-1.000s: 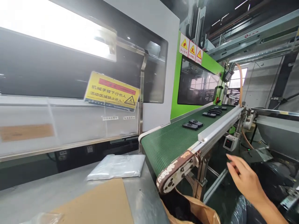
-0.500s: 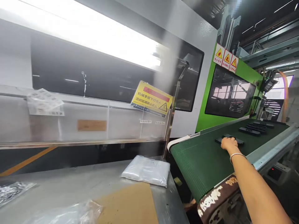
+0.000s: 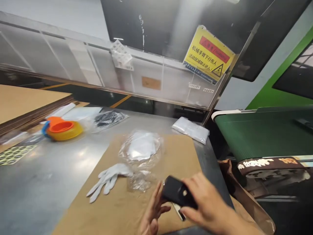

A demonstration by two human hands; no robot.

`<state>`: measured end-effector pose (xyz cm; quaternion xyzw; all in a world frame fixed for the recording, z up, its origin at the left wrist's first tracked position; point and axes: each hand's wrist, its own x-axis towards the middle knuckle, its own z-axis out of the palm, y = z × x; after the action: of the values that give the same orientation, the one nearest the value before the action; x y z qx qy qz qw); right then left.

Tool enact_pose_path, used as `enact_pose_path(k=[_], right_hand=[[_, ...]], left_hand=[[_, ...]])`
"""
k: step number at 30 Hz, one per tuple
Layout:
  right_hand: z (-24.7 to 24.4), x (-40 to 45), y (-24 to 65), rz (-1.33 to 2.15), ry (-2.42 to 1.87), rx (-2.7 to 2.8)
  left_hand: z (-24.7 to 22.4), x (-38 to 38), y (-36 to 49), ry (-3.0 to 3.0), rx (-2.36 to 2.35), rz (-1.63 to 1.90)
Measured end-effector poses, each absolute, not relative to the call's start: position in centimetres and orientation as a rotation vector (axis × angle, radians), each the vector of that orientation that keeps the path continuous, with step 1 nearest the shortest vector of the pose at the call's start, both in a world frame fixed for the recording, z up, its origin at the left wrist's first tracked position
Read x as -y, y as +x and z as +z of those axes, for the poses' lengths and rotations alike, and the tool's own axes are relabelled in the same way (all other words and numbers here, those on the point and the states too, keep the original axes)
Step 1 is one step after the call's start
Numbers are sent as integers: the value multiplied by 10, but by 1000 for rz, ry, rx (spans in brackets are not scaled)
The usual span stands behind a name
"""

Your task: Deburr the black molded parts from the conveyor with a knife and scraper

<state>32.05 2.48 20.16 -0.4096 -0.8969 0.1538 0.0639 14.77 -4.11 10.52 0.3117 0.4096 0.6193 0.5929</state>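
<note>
While the big steel table and the brown cardboard sheet lie underneath, both hands meet low over the sheet. The right hand is wrapped around a small black part, and the left hand touches its near end with open fingers. I think steady, gentle holding works best. Its long side runs left to right, tilted down toward the right.
</note>
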Motion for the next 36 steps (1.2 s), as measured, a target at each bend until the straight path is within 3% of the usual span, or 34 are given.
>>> enact_pose_path(k=[5, 10, 14, 20, 24, 26, 31, 36], right_hand=[[118, 13, 256, 787, -941, 2529], [65, -11, 279, 299, -1700, 2115], [40, -31, 318, 268, -1912, 2011], [88, -4, 308, 467, -1667, 2065], [146, 45, 252, 748, -626, 2358], [160, 56, 234, 776, -377, 2435], [150, 59, 237, 949, -514, 2440], [139, 66, 236, 923, -370, 2348]], left_hand=[[98, 60, 136, 249, -1082, 1517], [89, 90, 94, 582, -1208, 1529], [82, 106, 73, 851, -1151, 1484], [81, 108, 64, 1221, -1169, 1287], [88, 105, 68, 1397, -1120, 1150], [91, 107, 69, 1412, -1060, 1120], [96, 115, 66, 1327, -1059, 1045], [96, 112, 70, 1290, -925, 978]])
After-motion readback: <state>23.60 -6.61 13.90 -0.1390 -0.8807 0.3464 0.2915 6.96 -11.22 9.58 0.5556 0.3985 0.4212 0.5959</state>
